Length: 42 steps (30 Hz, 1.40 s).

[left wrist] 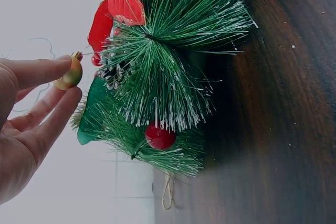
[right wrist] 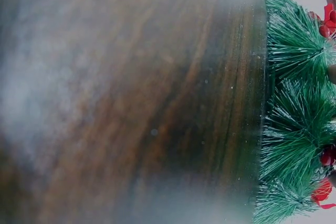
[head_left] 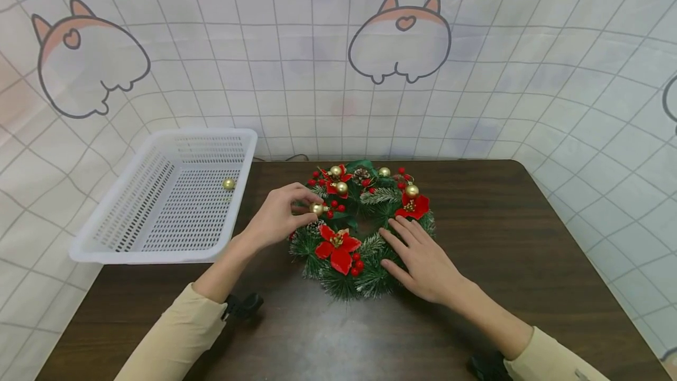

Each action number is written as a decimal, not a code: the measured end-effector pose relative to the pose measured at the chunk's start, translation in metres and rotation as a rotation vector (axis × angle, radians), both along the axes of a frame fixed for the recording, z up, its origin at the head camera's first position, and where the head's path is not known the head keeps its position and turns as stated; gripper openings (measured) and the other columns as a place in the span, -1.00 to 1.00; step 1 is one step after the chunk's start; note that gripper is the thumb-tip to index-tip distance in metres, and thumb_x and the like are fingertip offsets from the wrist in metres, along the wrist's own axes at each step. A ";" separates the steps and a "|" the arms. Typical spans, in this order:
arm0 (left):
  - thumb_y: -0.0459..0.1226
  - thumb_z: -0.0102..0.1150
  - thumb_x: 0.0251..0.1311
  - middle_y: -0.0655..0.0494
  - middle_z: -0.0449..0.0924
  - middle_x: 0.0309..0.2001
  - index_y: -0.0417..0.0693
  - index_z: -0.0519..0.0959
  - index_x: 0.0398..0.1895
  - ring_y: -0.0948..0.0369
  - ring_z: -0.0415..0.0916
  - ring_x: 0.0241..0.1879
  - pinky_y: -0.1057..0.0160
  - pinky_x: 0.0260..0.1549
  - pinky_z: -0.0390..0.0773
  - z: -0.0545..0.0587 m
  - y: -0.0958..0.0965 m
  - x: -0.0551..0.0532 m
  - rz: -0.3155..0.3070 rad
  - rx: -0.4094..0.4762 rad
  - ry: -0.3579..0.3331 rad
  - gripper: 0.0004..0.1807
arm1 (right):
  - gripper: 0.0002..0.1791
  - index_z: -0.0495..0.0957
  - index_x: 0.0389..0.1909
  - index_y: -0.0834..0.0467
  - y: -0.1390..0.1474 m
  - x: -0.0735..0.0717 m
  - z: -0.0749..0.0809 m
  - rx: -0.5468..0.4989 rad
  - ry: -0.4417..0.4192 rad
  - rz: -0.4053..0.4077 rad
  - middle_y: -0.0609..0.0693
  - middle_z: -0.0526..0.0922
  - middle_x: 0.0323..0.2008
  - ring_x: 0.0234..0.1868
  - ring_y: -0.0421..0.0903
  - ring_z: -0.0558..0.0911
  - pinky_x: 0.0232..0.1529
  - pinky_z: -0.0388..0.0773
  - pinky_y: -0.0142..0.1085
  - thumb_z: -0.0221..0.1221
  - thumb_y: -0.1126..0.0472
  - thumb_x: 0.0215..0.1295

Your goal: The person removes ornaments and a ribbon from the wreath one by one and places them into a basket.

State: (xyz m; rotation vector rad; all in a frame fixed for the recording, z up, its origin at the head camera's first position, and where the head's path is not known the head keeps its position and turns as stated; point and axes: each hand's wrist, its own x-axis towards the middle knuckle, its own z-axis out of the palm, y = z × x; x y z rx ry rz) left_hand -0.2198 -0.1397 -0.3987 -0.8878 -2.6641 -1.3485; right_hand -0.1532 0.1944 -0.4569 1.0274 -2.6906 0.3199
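Note:
A green wreath [head_left: 338,284] with red flowers, berries, a pinecone and gold balls lies on the dark wooden table. My left hand [head_left: 280,213] pinches a small gold ball ornament [head_left: 316,209] between thumb and fingers over the wreath's left side. In the left wrist view the gold ball [left wrist: 72,74] has its cap turned toward the wreath, close to a red berry. Fingers spread, my right hand [head_left: 423,257] rests on the wreath's right side. Only bits of its fingers show at the edge of the right wrist view, beside the green needles [right wrist: 299,124].
A white perforated plastic basket [head_left: 87,251] stands at the table's back left, with one gold ball [head_left: 228,184] inside. Behind the table [head_left: 502,204] hangs a white grid-patterned cloth [head_left: 312,93] with cartoon drawings. A thin cord loop [left wrist: 168,192] shows beside the wreath in the left wrist view.

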 end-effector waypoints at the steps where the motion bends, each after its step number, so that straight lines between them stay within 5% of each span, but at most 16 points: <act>1: -0.45 0.43 0.21 0.07 0.61 -0.06 -0.16 0.72 -0.02 0.12 0.62 -0.07 0.15 -0.06 0.69 0.000 0.001 -0.001 -0.001 -0.002 0.002 -0.73 | -0.30 0.36 0.48 0.22 0.000 0.000 0.000 0.000 0.000 0.000 0.27 0.31 0.47 0.53 0.18 0.20 0.51 0.04 0.13 0.08 -0.15 0.53; 16: -0.43 0.44 0.21 0.07 0.60 -0.07 -0.15 0.71 -0.02 0.13 0.61 -0.08 0.17 -0.08 0.69 0.002 0.018 -0.007 -0.028 0.006 0.009 -0.73 | -0.30 0.36 0.48 0.21 0.000 0.001 0.000 0.014 -0.004 -0.004 0.26 0.32 0.47 0.53 0.21 0.20 0.51 0.04 0.14 0.08 -0.15 0.53; 33: -0.40 0.43 0.24 0.09 0.58 -0.11 -0.15 0.70 0.01 0.17 0.60 -0.08 0.21 -0.08 0.69 0.002 0.030 -0.017 0.010 0.019 0.034 -0.73 | -0.30 0.36 0.48 0.21 0.001 0.001 0.000 0.005 -0.004 -0.002 0.27 0.33 0.46 0.52 0.21 0.21 0.51 0.03 0.13 0.06 -0.16 0.54; 42: -0.39 0.43 0.25 0.10 0.60 -0.10 -0.12 0.71 0.00 0.15 0.59 -0.07 0.17 -0.05 0.68 0.016 0.023 -0.020 0.029 0.045 0.022 -0.74 | -0.30 0.36 0.49 0.21 0.001 0.000 -0.001 0.008 0.002 0.000 0.26 0.33 0.46 0.53 0.20 0.19 0.52 0.02 0.12 0.04 -0.17 0.56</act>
